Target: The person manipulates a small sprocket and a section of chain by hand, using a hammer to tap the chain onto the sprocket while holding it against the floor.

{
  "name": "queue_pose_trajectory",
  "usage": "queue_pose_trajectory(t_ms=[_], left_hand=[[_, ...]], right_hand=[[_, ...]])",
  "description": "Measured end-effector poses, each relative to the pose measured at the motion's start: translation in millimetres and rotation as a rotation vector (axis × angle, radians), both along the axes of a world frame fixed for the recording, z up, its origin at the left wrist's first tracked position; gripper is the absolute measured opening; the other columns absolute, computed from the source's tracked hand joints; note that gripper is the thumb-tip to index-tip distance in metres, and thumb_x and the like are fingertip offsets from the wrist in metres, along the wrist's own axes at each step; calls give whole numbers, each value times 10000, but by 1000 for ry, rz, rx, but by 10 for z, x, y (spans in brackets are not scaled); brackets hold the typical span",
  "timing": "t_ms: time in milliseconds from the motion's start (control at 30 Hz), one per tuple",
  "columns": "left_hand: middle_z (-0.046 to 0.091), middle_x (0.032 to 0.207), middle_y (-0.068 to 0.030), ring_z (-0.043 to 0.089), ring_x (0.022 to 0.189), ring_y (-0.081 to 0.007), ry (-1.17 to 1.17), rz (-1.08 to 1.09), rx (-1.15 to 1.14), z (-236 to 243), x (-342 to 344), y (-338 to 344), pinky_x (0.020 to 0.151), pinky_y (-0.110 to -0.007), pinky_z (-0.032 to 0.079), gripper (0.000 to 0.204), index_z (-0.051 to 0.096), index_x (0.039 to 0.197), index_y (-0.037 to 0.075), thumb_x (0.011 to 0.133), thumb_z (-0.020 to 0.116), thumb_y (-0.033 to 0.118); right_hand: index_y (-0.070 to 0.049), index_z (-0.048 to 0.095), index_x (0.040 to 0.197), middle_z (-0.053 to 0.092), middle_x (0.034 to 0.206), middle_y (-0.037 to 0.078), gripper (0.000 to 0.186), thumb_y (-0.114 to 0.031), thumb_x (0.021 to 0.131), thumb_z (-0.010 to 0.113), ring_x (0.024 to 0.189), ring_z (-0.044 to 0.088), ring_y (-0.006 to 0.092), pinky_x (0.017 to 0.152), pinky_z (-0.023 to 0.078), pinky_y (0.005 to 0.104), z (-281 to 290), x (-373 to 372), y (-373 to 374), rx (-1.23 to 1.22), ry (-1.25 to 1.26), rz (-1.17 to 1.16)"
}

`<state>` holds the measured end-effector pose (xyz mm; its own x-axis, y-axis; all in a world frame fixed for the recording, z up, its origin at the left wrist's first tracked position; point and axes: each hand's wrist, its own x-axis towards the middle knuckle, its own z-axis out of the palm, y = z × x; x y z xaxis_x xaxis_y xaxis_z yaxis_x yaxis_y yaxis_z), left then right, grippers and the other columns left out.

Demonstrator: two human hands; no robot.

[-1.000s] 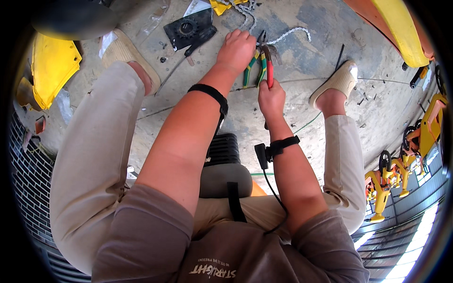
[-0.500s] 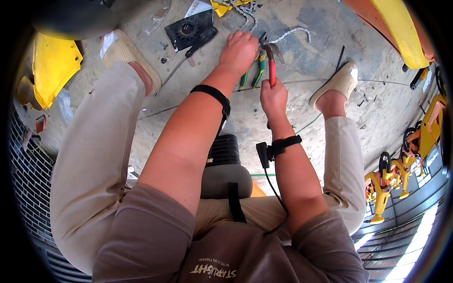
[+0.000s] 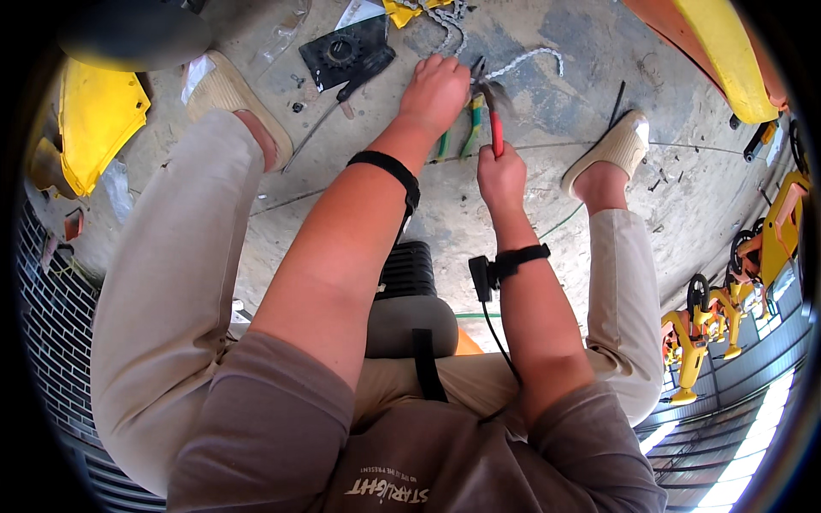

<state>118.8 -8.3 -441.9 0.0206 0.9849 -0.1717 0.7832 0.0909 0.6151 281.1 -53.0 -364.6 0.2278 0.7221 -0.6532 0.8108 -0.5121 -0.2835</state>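
My right hand (image 3: pixel 502 181) is closed around the red handle of a hammer (image 3: pixel 496 135), whose metal head is blurred by motion just right of my left hand. Low to the concrete floor, my left hand (image 3: pixel 434 94) has its fingers curled downward; what they pinch is hidden from above. Between the two hands lie pliers (image 3: pixel 472 128) with green and yellow handles, their dark jaws beside the hammer head. A silver chain (image 3: pixel 530 56) stretches right from near the jaws, and another length of chain (image 3: pixel 445 30) lies beyond my left fingers.
A black plate with a toothed sprocket (image 3: pixel 340 53) and a black-handled screwdriver (image 3: pixel 363 75) lie left of my hands. A yellow panel (image 3: pixel 101 124) stands far left. Small screws and a dark rod (image 3: pixel 617 104) are near my right foot. Yellow machine parts (image 3: pixel 727 51) rise at upper right.
The hammer and my right hand have shifted slightly right, and the hammer head is now more blurred. My left hand stays almost in place beside the pliers.
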Motion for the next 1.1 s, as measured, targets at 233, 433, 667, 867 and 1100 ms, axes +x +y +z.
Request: queue_pose_trajectory(t_ms=[233, 433, 667, 867, 1100], left_hand=[[637, 979, -102, 573, 1045, -323, 3, -9, 32, 11, -18, 20, 962, -439, 462, 92, 662, 854, 56, 810, 681, 134], [645, 986, -66, 572, 1074, -284, 10, -92, -18, 41, -19, -22, 994, -414, 447, 97, 696, 880, 72, 814, 631, 102], [632, 949, -71, 576, 1019, -289, -18, -114, 46, 34, -18, -74, 939, -415, 457, 44, 664, 823, 76, 797, 640, 103], [634, 987, -60, 571, 1085, -268, 10, -160, -44, 109, -45, -40, 1003, -400, 439, 109, 699, 862, 82, 813, 602, 74], [630, 946, -64, 573, 1039, -275, -17, -145, -12, 62, -44, -23, 959, -403, 445, 61, 688, 819, 82, 801, 631, 90]], right_hand=[[-2, 680, 962, 671, 842, 279, 313, -287, 912, 561, 838, 656, 471, 759, 515, 490, 97, 14, 24, 36, 43, -59], [12, 617, 843, 600, 649, 130, 303, -273, 947, 617, 595, 539, 204, 618, 461, 385, 101, 66, 135, 205, 138, -117], [-14, 685, 961, 675, 832, 268, 309, -307, 917, 600, 835, 666, 462, 761, 520, 489, 12, 174, -39, 75, 54, -67], [-18, 672, 921, 673, 841, 272, 305, -315, 913, 601, 843, 657, 476, 757, 520, 496, 38, 199, -123, 86, 44, -30], [-19, 676, 912, 677, 846, 268, 293, -297, 912, 587, 829, 649, 479, 751, 515, 499, -52, 135, -108, 20, -11, 68]])
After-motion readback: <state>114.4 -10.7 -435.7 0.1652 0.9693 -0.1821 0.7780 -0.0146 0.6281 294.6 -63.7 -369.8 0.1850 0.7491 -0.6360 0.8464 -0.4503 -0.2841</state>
